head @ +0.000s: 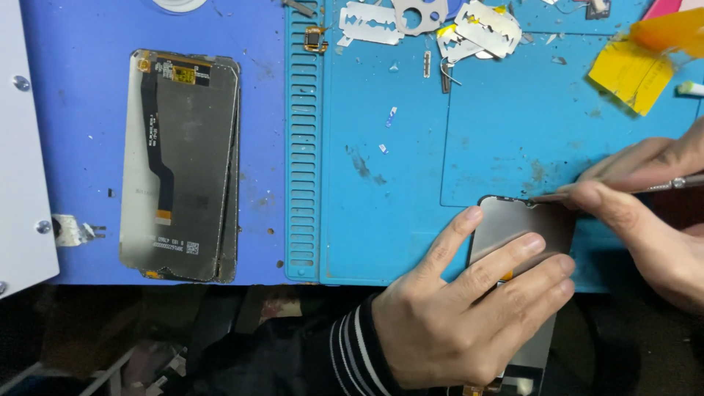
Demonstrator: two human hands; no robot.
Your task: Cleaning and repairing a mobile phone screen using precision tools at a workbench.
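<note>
Head view: left hand (469,308) pressed flat, fingers spread, on a grey rectangular phone screen panel (513,227) at the near right edge of the blue silicone work mat (381,183). Right hand (645,220) pinched shut around a thin metal tool (660,185), tip touching the panel's top edge. Likely prying or scraping along that edge; next move calls for steady downward hold and a shallow tool angle. Farther left, stacked grey display panels with black flex cable (183,165); beyond, loose razor blades (440,26) and yellow plastic sheet (634,70).
</note>
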